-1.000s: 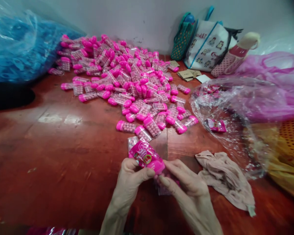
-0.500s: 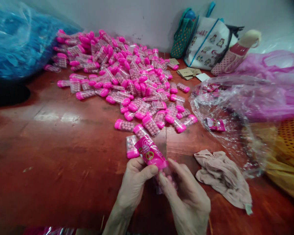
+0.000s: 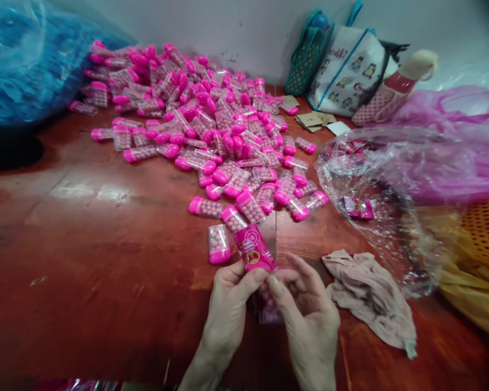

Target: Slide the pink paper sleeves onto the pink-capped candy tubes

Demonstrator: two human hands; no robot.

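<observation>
In the head view my left hand (image 3: 232,304) pinches a pink printed plastic sleeve (image 3: 253,248) between thumb and fingers. Below the sleeve shows part of a clear candy container (image 3: 268,307) with pink balls inside, lying between my two hands. My right hand (image 3: 305,309) has its thumb against the container near the sleeve's lower edge, its index finger raised and the other fingers curled behind. How far the sleeve covers the container is hidden by my thumbs. Just beyond them lies a loose pink-capped container (image 3: 219,244), beside the large pile of similar containers (image 3: 203,119).
A tan cloth (image 3: 370,296) lies right of my hands. Behind it spreads a clear plastic bag (image 3: 362,168) with pink printed pieces, near a yellow basket (image 3: 486,231). A blue-filled bag (image 3: 36,65) stands at left; a white patterned bag (image 3: 345,70) leans on the wall.
The printed sleeve has turned more upright and shifted slightly right. My right index finger has lifted away, and the right hand has moved a little left. The view has shifted slightly.
</observation>
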